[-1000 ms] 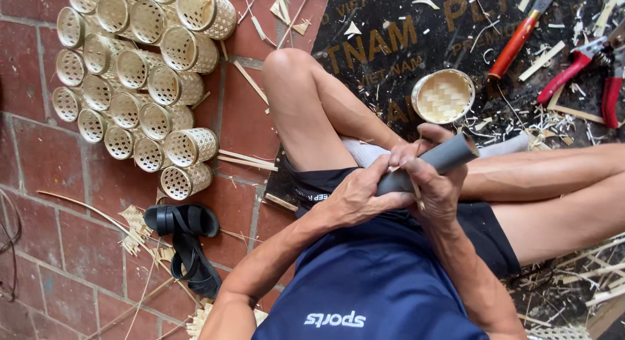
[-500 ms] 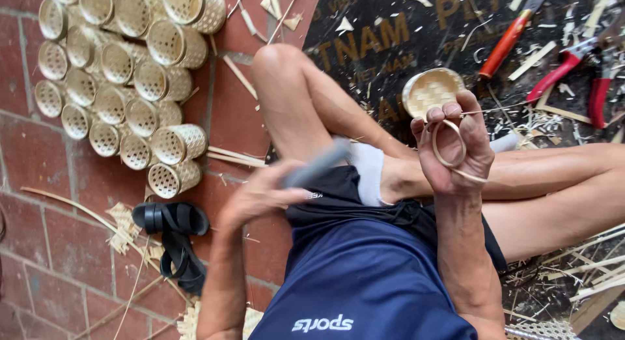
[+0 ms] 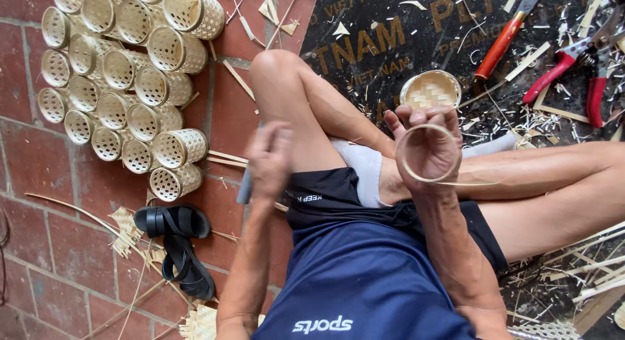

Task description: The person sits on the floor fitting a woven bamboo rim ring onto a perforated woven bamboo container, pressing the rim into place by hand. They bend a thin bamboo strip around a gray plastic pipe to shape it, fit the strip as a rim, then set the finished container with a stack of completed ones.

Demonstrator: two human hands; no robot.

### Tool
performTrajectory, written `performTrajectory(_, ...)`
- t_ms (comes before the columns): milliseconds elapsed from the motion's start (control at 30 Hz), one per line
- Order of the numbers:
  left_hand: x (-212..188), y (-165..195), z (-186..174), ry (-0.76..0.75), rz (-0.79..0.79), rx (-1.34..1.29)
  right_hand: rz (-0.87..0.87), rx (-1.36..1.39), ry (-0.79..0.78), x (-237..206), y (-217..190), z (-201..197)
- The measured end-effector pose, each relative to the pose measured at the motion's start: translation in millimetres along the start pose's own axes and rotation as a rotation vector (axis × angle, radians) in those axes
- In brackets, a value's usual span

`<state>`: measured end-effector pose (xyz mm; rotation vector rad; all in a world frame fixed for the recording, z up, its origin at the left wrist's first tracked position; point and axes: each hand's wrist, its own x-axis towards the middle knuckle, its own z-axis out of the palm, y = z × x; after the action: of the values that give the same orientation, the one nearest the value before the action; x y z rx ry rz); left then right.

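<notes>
The person sits on the floor in a blue shirt [image 3: 364,281] and black shorts, legs folded. The right hand [image 3: 426,148], at about 2 o'clock from the shirt, holds up a thin bamboo ring [image 3: 423,152]; its fingers [image 3: 416,115] curl over the ring's top edge and the thumb steadies the side, so the loop stands face-on with a loose strip end trailing toward 3 o'clock along the thigh. The left hand [image 3: 270,157], at 10 o'clock from the shirt, is motion-blurred; its fingers are closed around a grey tube-like tool [image 3: 245,187] whose lower end pokes out below the palm, beside the raised knee.

Just beyond the ring, at 12 o'clock, a small woven basket [image 3: 430,90] lies on a dark printed mat [image 3: 384,27], nearly touching the fingertips. Farther toward 2 o'clock lie a red-handled knife [image 3: 500,45] and red pliers [image 3: 573,70] among shavings, well apart from the hands.

At 9 o'clock a pair of black sandals [image 3: 179,239] rests on the brick floor [image 3: 39,164], with bare brick between the sandals and the left forearm. Toward 11 o'clock a packed stack of woven cylinders [image 3: 124,73] lies on its side, its nearest edge close to the knee.
</notes>
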<state>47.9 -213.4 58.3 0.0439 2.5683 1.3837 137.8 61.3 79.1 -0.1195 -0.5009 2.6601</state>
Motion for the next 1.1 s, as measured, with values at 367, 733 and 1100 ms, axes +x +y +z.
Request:
performTrajectory(367, -30.5, 84.9, 72.9, -0.818, -0.450, -1.131, -0.088, -0.704, 0.035, -6.2, -22.7, 2.3)
performTrajectory(733, -6.4, 90.0, 56.2, -0.410, -0.267, -1.129, -0.335, -1.830, -0.434, -0.1, -52.3, 41.3)
performTrajectory(1100, -22.3, 122.5, 48.8, -0.606, 0.435, -0.627, 0.261, -1.100, -0.308, -39.1, -25.1, 32.8)
